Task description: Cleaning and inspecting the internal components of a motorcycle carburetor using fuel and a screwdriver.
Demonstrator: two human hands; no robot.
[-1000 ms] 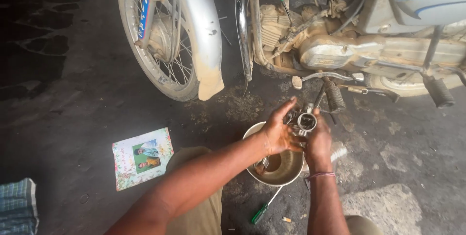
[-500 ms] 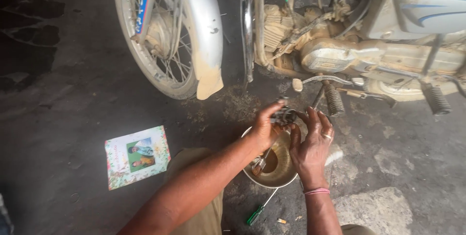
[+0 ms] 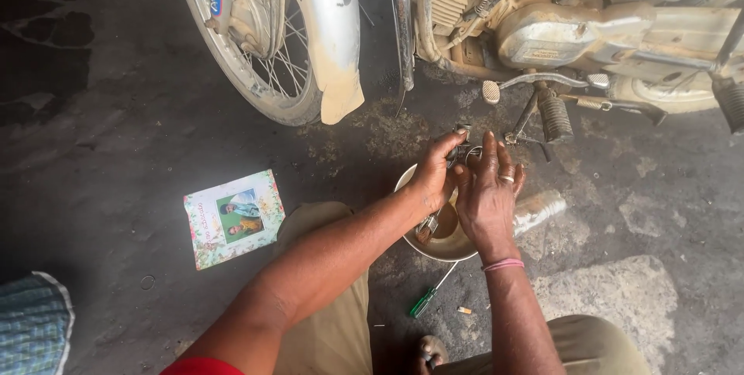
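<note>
While both hands close around it, the small metal part point(image 3: 463, 152) sits just above the bowl point(image 3: 434, 247), mostly hidden. The left hand point(image 3: 434, 177) curls its fingers onto the part from the side; the right hand point(image 3: 487, 193) lies over it, fingers together and nearly straight, 1 ring showing. A green screwdriver point(image 3: 428, 295) lies just below the bowl, a card point(image 3: 234, 218) well to its left, and the motorcycle point(image 3: 542, 26) beyond it.
</note>
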